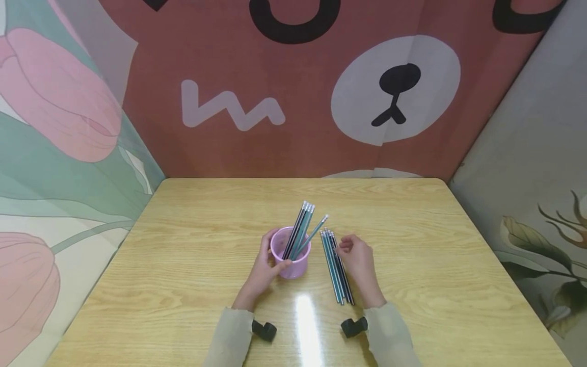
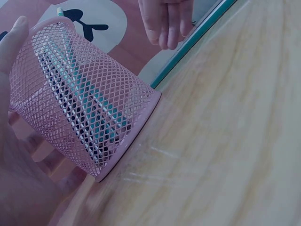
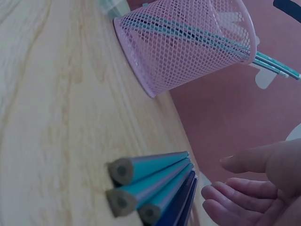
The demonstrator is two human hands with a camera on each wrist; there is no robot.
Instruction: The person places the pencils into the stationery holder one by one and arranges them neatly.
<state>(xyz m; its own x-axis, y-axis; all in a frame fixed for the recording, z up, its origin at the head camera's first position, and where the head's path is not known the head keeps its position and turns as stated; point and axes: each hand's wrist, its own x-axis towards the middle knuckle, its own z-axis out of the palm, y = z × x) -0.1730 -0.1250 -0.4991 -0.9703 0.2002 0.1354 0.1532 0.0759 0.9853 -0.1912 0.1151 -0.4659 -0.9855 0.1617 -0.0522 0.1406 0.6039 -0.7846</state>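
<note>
A pink mesh pencil cup [image 1: 293, 269] stands upright on the table. My left hand [image 1: 265, 266] holds it from the left, thumb near the rim and fingers round the side. Inside are several pencils [image 1: 300, 227], dark and teal with white eraser ends up; one teal pencil [image 1: 317, 232] leans apart to the right. Right of the cup, a row of teal and dark blue pencils [image 1: 336, 270] lies on the table, unsharpened ends towards me. Just beside its far end hovers my right hand [image 1: 358, 256], fingers loosely bent, thumb apart from them, nothing between them in the right wrist view.
The wooden table [image 1: 183, 234] runs back to a red-brown cloth [image 1: 302, 142] with a bear print. Patterned cloths hang on both sides. Black wrist straps [image 1: 264, 331] sit at both cuffs. A bright light reflection lies on the tabletop in front of the cup.
</note>
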